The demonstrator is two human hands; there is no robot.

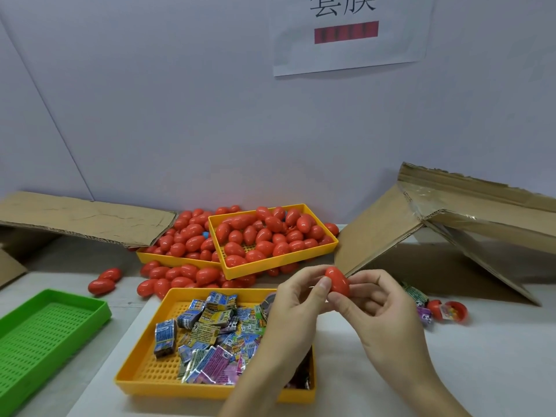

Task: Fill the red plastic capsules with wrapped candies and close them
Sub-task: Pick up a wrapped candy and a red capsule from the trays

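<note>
Both hands meet above the counter (451, 371), over the right edge of the near yellow tray (144, 377) of wrapped candies (210, 335). The left hand (296, 299) and right hand (373, 305) each keep a pinching grip on one glossy red capsule (337, 282), egg-shaped and closed. More capsules fill a far tray (301, 258). The wall behind is pale, with a paper sign (349, 34).

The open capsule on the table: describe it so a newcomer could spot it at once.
Start at the leaning cardboard flap on the right; follow its lower edge down to the white table. There, right of both hands, lies the open capsule: its neighbours are closed, while it is split, showing candies inside.
</note>
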